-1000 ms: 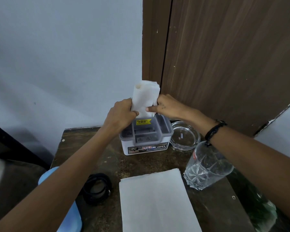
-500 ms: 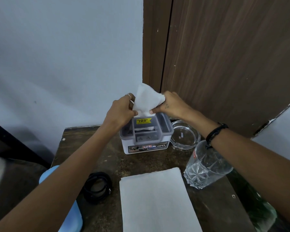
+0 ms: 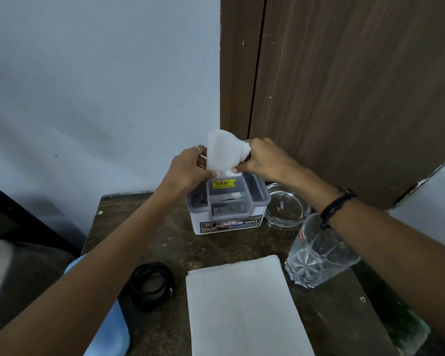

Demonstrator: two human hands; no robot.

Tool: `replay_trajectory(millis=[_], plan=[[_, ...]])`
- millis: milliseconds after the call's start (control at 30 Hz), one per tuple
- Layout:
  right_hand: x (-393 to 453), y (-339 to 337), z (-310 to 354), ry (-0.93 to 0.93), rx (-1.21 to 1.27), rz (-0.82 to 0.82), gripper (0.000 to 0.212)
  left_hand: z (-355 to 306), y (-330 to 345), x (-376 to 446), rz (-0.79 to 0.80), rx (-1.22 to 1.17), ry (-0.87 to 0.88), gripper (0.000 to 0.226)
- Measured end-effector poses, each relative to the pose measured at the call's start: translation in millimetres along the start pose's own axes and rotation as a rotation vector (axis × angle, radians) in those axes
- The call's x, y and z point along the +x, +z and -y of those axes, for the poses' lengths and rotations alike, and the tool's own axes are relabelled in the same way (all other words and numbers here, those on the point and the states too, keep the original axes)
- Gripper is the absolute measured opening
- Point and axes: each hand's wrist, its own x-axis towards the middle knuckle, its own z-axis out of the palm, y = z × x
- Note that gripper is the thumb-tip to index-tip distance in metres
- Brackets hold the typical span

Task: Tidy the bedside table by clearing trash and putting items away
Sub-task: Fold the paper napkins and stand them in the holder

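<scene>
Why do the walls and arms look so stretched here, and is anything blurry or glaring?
Head view: the wide-angle lens bends the brown wooden door and swells the forearms near the edges; soft, even light, faint shadows on the grey wall; white folded tissue between left hand and right hand looks washed out; the clear faceted drinking glass shows small glints.

Both arms reach toward 12 o'clock, wrists level. The left hand (image 3: 188, 168) at 11 and right hand (image 3: 263, 160) at 1 o'clock pinch one tissue (image 3: 222, 151) between thumbs and curled fingers.
</scene>
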Motion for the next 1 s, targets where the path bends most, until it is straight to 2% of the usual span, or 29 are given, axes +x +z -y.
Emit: replay_trajectory(millis=[133,267,433,533,667,800,1000], plan=[[-2,-3,0,0.004,0.044,0.034,0.038,1,-2,-1,-0.076,-0.09,0.002,0.026],[-1,-9,3,-0.002,0.175,-0.007,0.04,2,-2,-3,-0.109,-0.036,0.028,0.023],[3,-1,-1,-0.005,0.095,0.007,0.037,-2,-2,2,-0.017,0.135,0.008,0.026],[5,-5,0,0.002,0.08,0.028,0.035,-4,-2,4,0.024,0.15,-0.015,0.026],[-1,-3,3,-0.085,0.034,0.02,0.023,-7,-3,5,0.02,0.217,-0.017,0.015],[-4,4,2,-0.118,-0.026,0.024,0.011,-10,0,3,0.022,0.277,0.014,0.029],[-4,1,-1,-0.058,0.123,-0.01,0.026,-4,-15,1,0.058,0.113,-0.006,0.023]])
